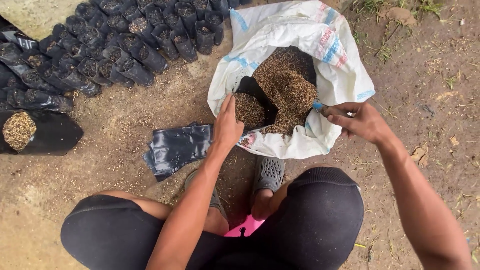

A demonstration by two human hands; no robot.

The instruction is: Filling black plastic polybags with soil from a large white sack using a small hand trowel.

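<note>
Black plastic nursery bag (255, 97), part-filled with brown husk-like mix, stands in the mouth of the big white woven sack (300, 30) with blue and red stripes, on the sack's left inner side. Our left hand (227, 127) rests on the bag's near rim, fingers together and extended over the fill, not clamped round anything we can see. Our right hand (362, 122), at the sack's right edge, is closed on a small tool handle (320, 107) with a blue end. The bag lies just ahead of the left hand, its long axis pointing away from us into the sack; the left hand is clearly nearer. Left of the sack, flat empty black bags (177, 147) lie stacked, and beyond them rows of filled black bags (125, 45).
</note>
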